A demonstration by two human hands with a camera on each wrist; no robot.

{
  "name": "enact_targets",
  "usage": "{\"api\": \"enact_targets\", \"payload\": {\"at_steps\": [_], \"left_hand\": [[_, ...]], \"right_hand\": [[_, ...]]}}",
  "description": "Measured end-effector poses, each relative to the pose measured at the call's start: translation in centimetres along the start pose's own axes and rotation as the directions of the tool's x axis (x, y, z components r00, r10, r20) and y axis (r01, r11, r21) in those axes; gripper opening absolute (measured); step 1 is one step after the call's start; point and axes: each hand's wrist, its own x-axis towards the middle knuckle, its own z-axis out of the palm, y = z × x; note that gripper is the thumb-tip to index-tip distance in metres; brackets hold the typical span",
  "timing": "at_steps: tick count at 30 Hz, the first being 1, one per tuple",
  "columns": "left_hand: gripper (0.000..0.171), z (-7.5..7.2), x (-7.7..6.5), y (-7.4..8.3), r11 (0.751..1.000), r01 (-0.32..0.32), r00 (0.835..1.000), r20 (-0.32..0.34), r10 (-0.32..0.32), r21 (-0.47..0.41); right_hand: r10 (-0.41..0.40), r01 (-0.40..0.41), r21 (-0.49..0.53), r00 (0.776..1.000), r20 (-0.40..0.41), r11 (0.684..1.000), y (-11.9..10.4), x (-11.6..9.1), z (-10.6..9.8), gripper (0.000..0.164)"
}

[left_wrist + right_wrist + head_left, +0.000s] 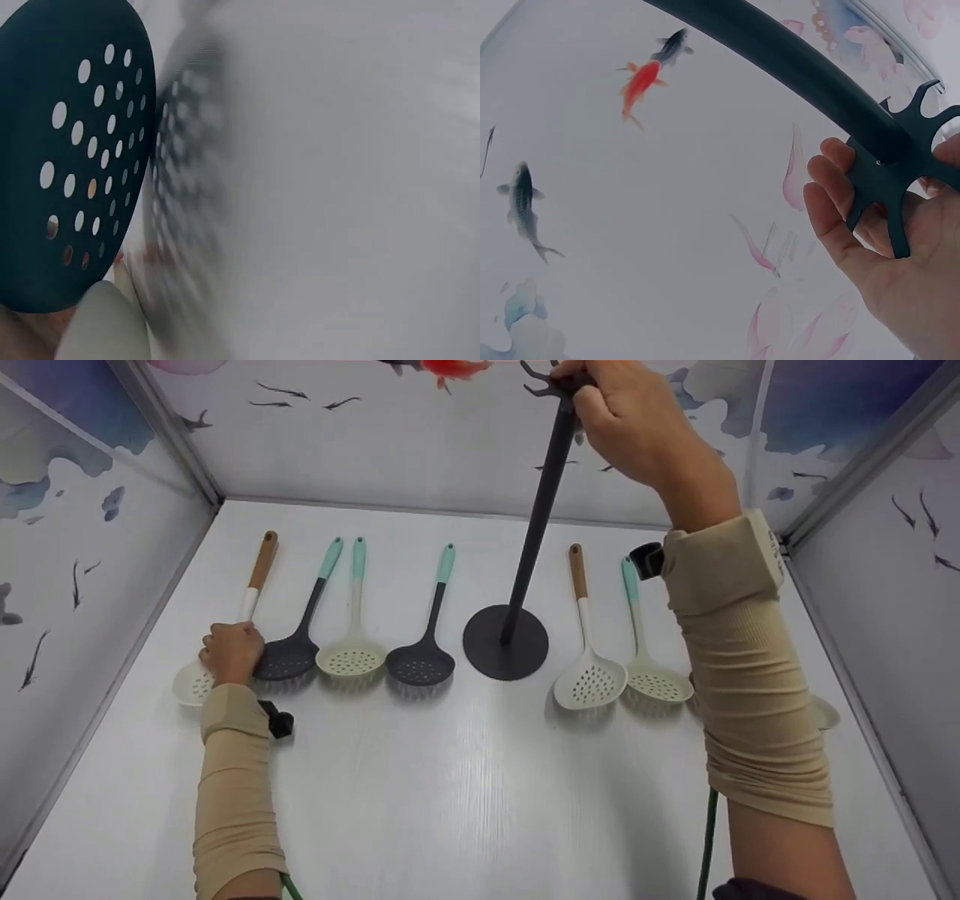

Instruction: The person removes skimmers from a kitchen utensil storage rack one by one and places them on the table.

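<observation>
A white skimmer (190,685) with a brown handle lies at the far left of the table. My left hand (232,651) is over its neck with fingers curled, hiding where neck meets bowl. Right beside that hand lies a dark skimmer (289,658) with a teal handle; its holed bowl (90,150) fills the left of the left wrist view. A black utensil stand (534,540) rises from a round base (487,652) mid-table. High at its top, my right hand (626,424) grips the hooked crown (889,176), fingers bent round its edge in the right wrist view.
Between left hand and stand lie a cream skimmer (351,660) and another dark one (421,664). Right of the stand are a white skimmer (592,684) with brown handle and a cream one (660,682); my right sleeve (750,675) covers more. Printed panels (375,450) wall the table.
</observation>
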Motion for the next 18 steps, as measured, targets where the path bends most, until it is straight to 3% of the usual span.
{"api": "enact_targets", "payload": {"at_steps": [6,14,18], "left_hand": [[0.05,-0.6,0.2,0.9,0.999,-0.043,0.994,0.103,0.042,0.007],[0.046,-0.3,0.4,1.4,0.985,-0.138,0.984,0.127,0.125,0.1],[0.05,-0.6,0.0,2.9,0.977,-0.198,0.972,0.147,0.184,0.081]], "right_hand": [[0.009,-0.01,-0.007,1.0,-0.023,1.0,-0.4,0.0,0.0,0.042],[0.055,-0.056,-0.037,0.998,-0.037,0.998,-1.0,0.3,0.4,0.039],[0.07,-0.073,-0.067,0.996,-0.049,0.995,-0.9,0.4,0.4,0.039]]}}
